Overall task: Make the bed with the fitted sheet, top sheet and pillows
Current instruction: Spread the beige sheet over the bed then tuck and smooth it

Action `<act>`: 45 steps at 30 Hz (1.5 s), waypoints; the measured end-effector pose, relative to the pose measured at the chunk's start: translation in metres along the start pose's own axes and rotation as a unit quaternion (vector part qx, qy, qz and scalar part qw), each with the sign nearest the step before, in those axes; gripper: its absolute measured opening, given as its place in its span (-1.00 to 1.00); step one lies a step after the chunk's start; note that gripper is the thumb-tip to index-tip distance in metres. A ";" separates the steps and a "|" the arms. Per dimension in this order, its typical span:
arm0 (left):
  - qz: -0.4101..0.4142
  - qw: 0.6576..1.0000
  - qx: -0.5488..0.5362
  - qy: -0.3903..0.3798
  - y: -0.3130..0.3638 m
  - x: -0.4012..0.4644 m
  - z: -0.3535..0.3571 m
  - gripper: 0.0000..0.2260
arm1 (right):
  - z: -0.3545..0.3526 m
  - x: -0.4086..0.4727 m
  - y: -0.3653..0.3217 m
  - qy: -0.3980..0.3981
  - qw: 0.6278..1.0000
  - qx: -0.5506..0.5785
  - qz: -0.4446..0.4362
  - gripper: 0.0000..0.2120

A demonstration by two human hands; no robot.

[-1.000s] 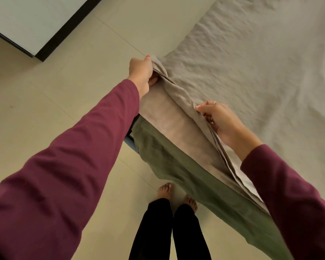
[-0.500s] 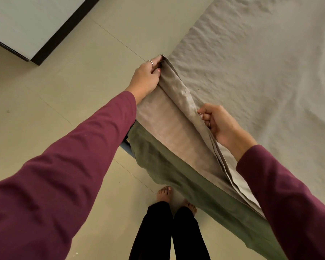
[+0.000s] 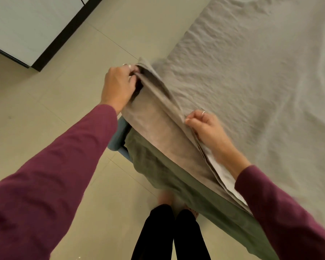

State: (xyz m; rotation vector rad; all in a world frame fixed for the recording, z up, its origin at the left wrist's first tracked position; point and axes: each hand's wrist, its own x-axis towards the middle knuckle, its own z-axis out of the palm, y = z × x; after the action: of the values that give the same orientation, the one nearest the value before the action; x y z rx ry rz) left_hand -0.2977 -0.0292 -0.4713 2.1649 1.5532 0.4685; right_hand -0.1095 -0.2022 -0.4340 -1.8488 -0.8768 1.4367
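Black trouser legs and blurred bare feet stand nearest, on a pale tiled floor, between and below the two maroon sleeves. Just beyond the feet, an olive-green sheet hangs down the side of the bed under the right forearm and partly covers the toes. A bit of blue bed frame shows beneath the left wrist, at the corner.

Above the green cloth lies the lifted edge of a beige sheet, stretched taut between the hands. The right hand has its fingers curled round a folded ridge of that edge, a ring on one finger; thin paler layers of cloth show under its wrist. Further out at the bed's corner, the left hand pinches the sheet's corner, thumb and fingers closed on the cloth, which opens into a dark pocket beside the fingertips.

Right of and beyond both hands, the rest of the beige sheet spreads wrinkled across the bed top. Far off to the left of the left hand stands a white cabinet with a black base edge.
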 end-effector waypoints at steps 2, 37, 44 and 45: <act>0.021 0.999 0.034 0.004 -0.021 -0.023 -0.013 -0.80 | 0.018 -0.014 -0.001 -0.012 0.987 -0.132 -0.094 -0.87; -0.289 0.941 -0.123 -0.125 0.019 -0.080 0.014 -0.53 | 0.001 0.017 0.008 -0.120 0.986 0.101 0.049 -0.83; -0.268 0.953 -0.002 -0.143 0.026 -0.062 0.017 -0.68 | 0.024 0.006 0.012 -0.049 0.939 -0.322 -0.113 -0.82; -0.252 0.957 0.025 -0.142 0.029 -0.061 0.017 -0.69 | 0.028 0.003 0.013 -0.036 0.913 -0.380 -0.143 -0.78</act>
State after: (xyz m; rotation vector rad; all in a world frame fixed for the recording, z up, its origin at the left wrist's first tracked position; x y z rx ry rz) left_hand -0.2848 -0.0982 -0.4716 1.6791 1.8672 -0.0475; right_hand -0.1352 -0.2052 -0.4514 -2.0657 -1.8554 1.0470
